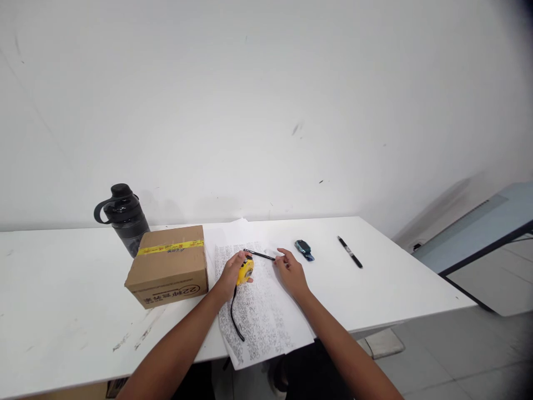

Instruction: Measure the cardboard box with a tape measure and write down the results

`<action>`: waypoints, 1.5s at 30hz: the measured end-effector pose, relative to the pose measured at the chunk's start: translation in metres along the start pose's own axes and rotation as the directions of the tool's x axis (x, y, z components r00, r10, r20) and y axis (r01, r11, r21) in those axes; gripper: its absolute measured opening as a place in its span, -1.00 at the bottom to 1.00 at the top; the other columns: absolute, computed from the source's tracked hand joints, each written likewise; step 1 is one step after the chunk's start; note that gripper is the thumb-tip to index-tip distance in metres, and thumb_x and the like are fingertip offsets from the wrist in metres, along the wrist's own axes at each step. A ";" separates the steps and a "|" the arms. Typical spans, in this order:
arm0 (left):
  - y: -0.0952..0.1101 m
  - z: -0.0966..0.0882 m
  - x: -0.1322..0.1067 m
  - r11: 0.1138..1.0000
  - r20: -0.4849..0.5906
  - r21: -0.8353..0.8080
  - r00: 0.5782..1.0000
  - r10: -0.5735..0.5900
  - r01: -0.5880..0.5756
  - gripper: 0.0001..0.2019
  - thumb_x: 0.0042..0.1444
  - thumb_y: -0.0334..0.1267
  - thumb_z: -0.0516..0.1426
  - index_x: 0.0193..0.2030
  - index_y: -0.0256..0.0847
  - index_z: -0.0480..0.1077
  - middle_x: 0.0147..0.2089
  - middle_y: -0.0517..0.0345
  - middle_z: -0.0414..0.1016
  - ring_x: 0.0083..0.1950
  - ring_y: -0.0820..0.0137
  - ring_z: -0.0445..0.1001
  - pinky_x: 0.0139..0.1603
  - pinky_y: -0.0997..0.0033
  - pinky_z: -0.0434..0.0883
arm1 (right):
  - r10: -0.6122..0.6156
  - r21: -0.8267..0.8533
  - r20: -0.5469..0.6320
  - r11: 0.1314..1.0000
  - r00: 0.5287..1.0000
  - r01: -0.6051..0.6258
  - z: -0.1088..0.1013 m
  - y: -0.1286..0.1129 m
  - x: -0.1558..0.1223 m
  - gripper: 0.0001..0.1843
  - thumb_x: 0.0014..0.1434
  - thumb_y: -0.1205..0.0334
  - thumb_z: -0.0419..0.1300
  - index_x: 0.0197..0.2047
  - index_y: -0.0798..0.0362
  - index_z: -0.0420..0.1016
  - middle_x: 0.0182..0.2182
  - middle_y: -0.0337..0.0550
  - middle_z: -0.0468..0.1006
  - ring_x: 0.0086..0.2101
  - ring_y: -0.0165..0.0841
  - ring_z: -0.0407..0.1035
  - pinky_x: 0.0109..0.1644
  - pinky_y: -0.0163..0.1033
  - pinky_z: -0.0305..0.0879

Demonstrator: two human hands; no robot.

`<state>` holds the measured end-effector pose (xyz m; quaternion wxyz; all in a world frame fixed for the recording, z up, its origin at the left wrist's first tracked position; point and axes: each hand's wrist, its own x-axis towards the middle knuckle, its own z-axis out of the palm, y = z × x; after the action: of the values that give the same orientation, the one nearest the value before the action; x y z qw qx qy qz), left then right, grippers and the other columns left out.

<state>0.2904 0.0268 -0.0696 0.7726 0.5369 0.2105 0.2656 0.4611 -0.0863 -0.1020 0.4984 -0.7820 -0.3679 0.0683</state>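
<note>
My left hand is closed round a yellow tape measure whose black wrist strap trails toward me over printed sheets of paper. A short length of tape blade runs out to the right from the case. My right hand pinches the blade's far end between fingertips. Both hands hover over the paper at the middle of the white table.
A cardboard box with yellow tape stands left of the paper, a dark water bottle behind it. A small blue device and a black pen lie to the right. The table's right edge drops to a tiled floor.
</note>
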 end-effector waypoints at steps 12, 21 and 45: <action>0.004 0.002 -0.002 1.000 0.003 0.007 1.000 -0.011 0.011 -0.40 -0.05 0.33 0.10 -0.14 -0.19 0.39 -0.28 0.12 0.30 -0.32 0.42 0.36 -0.39 0.39 0.49 | 0.007 -0.003 0.004 1.000 1.000 -0.007 -0.001 -0.001 0.000 -0.54 0.20 -0.02 0.01 0.08 0.01 0.39 -0.38 -0.20 0.58 -0.37 -0.30 0.43 -0.24 -0.22 0.30; 0.005 0.002 -0.002 1.000 0.004 0.003 1.000 -0.022 0.022 -0.41 -0.06 0.32 0.12 -0.15 -0.17 0.40 -0.29 0.13 0.31 -0.32 0.42 0.36 -0.38 0.36 0.49 | -0.005 0.005 -0.002 1.000 1.000 0.005 0.001 0.004 0.001 -0.53 0.20 -0.04 0.01 0.08 0.00 0.39 -0.38 -0.20 0.57 -0.37 -0.31 0.42 -0.25 -0.22 0.31; 0.016 -0.002 -0.009 0.993 -0.009 -0.115 1.000 -0.027 0.026 -0.60 -0.08 0.01 0.15 -0.13 -0.16 0.37 -0.08 0.06 0.40 -0.15 0.34 0.40 -0.26 0.30 0.47 | -0.098 -0.140 -0.032 0.986 0.995 0.092 0.005 -0.007 0.000 -0.53 0.23 0.00 -0.07 0.04 0.03 0.45 -0.41 -0.19 0.56 -0.37 -0.30 0.41 -0.22 -0.22 0.31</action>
<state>0.2795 0.0271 -0.0544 0.8045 0.4874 0.2059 0.2696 0.4553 -0.0811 -0.0987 0.4525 -0.7975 -0.3990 0.0036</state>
